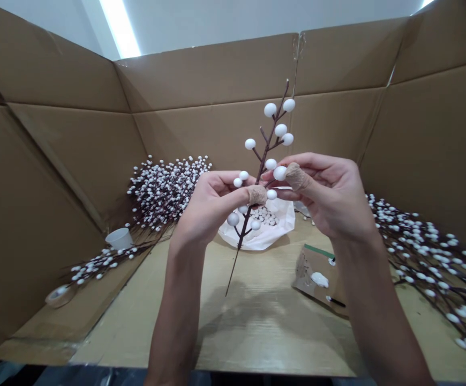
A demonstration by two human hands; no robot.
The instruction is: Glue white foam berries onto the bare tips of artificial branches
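L hand [211, 206]: bare, left of centre, fingers curled, thumb fwd w/ tan fabric wrap [257, 194]. R hand [321, 195]: right of centre, fingers reaching toward L, thumb in matching tan wrap [295, 176]. Bare L forearm [180, 305], R forearm [373, 316] rise from bottom edge.

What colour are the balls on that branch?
The balls are white, on a dark brown stem; the head view shows them best.

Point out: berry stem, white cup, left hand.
berry stem [268, 146], head view, on the brown main stalk
white cup [119, 238], head view, on its side wall
left hand [212, 206], head view, on its back
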